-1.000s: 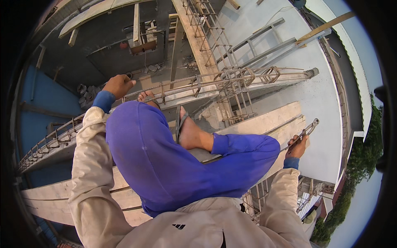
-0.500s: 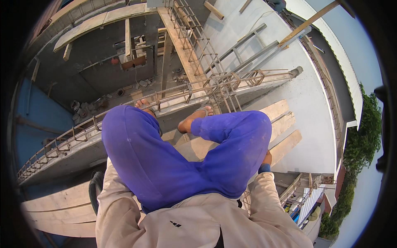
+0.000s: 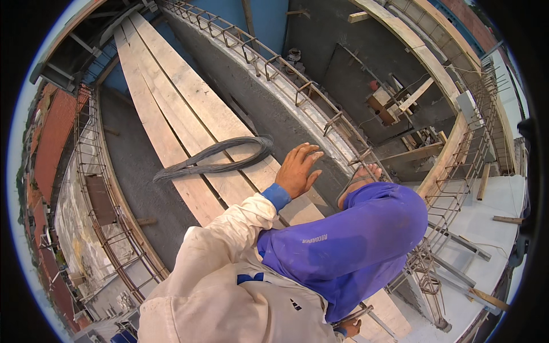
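My left hand (image 3: 298, 170) hovers over the wooden planks (image 3: 191, 100), fingers spread and nothing in them. Close to its left, a long bundle of thin dark wire (image 3: 264, 148), bent into a loop, lies across the planks. At the lower edge my right hand (image 3: 350, 327) shows only partly, beside my bent leg, with its fingers curled. Thin metal handles or rods (image 3: 361, 312) show right by it, and I cannot make out whether it grips them. My sandalled foot (image 3: 360, 180) is next to the concrete beam.
Steel rebar cages run along the concrete beam (image 3: 271, 86) and along the wall at left (image 3: 114, 246). Beyond the beam is a deep drop to a lower floor with timber and rubble. A metal ladder-like frame (image 3: 457, 268) lies at the right, against a white surface.
My view has swung left towards the planks and the wire bundle. My left hand, hidden before, is now out over the planks. My right hand has shifted to the lower edge.
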A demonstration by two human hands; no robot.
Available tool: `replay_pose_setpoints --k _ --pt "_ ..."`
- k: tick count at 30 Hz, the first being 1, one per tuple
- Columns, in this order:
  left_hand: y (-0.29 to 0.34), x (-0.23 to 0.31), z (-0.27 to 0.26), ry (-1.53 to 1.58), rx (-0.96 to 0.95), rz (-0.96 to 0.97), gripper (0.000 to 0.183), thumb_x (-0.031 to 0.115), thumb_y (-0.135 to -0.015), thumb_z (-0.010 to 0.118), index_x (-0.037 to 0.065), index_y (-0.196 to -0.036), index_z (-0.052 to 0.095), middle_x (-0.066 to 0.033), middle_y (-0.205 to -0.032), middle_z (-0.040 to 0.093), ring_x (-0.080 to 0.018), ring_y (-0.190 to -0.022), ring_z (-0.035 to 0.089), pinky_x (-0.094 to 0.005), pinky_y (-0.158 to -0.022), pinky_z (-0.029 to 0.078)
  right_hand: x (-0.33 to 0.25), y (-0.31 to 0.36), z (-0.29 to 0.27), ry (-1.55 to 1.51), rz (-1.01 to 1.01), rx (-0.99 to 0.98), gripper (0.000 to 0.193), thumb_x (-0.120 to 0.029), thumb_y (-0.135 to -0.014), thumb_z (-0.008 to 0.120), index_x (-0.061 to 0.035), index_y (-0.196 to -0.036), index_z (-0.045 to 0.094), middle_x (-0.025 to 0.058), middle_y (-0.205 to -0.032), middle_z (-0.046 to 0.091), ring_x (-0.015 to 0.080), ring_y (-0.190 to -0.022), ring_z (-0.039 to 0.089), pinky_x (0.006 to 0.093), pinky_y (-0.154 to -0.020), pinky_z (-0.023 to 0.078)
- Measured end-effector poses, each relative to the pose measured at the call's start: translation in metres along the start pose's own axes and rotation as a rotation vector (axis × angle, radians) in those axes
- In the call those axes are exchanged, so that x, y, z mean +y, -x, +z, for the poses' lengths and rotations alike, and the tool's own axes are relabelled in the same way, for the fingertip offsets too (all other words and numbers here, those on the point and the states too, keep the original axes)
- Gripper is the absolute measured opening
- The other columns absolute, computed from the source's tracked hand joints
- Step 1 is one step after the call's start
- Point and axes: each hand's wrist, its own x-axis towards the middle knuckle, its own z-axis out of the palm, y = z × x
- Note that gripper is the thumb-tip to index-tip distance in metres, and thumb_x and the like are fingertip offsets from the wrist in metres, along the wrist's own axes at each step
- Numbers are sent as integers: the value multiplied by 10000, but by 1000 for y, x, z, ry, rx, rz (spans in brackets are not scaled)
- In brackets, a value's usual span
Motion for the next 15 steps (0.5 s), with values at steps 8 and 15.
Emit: replay_pose_setpoints --k 8,15 --pt "38 -76 -110 -487 -482 -731 606 302 -823 848 85 -1326 588 -159 -1351 581 -421 -1280 541 -524 -1033 489 -140 -161 -43 -543 -97 261 524 -457 -1065 542 -18 -1313 683 174 -1342 672 327 -1224 646 404 -1032 521" --pt "35 -106 -120 -390 -503 -538 627 364 -843 809 1 -1326 638 -219 -1396 607 -417 -1285 575 -464 -1051 498 -370 -122 -154 -1375 -387 -88 328 -272 -1086 588 -15 -1262 691 76 -1024 706 121 -875 614 263 -790 516"
